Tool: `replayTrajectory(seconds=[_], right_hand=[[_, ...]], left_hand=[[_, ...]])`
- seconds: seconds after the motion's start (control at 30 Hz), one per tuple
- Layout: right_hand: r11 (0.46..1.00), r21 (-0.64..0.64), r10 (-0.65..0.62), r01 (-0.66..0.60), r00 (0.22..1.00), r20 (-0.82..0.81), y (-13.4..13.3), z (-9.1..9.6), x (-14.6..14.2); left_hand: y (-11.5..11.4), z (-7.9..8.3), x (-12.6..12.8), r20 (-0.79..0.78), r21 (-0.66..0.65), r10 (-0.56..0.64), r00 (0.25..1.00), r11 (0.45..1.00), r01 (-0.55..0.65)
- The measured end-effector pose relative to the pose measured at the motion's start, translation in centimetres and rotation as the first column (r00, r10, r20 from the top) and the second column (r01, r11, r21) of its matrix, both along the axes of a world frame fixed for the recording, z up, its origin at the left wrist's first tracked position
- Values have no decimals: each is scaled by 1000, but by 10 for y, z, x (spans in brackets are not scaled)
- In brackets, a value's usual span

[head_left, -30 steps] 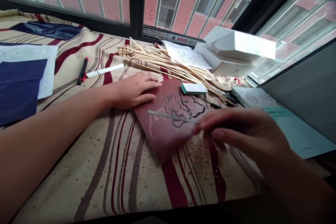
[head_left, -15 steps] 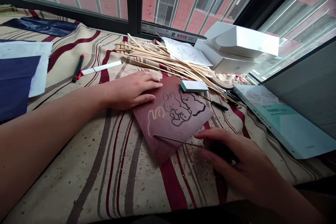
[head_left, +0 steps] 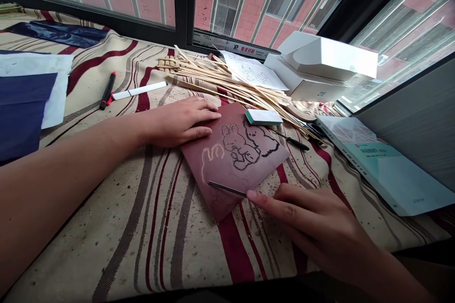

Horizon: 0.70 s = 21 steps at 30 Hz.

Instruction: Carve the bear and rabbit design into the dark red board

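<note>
Carving block (head_left: pixel 227 120) lying under flat, open left hand (head_left: pixel 179 122); right hand (head_left: pixel 313 227) pinching carving tool (head_left: pixel 227 189) narrowly; block sliding could send tool slipping toward left hand.

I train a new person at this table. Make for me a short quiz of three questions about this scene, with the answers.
1. What does the left hand touch? A: the dark red board; B: the book; C: the white box.
2. True or false: the right hand holds a thin metal tool.
3. Fill in the word: the black-lined drawing with long ears shows a ____.

Key: 1 A; 2 true; 3 rabbit.
</note>
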State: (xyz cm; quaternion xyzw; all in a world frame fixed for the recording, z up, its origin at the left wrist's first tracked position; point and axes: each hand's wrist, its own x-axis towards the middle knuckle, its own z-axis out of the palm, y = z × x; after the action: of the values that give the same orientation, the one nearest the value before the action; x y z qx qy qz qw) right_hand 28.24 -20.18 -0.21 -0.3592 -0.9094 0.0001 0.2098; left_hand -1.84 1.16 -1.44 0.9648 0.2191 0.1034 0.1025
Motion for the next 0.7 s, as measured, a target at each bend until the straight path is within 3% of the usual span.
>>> replayTrajectory(seconds=[0.47, 0.7], right_hand=[[998, -63, 7, -7, 1000, -1, -4, 3, 0], [999, -11, -33, 34, 999, 41, -6, 3, -1]], left_hand=[[0, -1, 1, -1, -17, 4, 1000, 1000, -4], [0, -2, 1, 3, -23, -2, 1000, 1000, 2]])
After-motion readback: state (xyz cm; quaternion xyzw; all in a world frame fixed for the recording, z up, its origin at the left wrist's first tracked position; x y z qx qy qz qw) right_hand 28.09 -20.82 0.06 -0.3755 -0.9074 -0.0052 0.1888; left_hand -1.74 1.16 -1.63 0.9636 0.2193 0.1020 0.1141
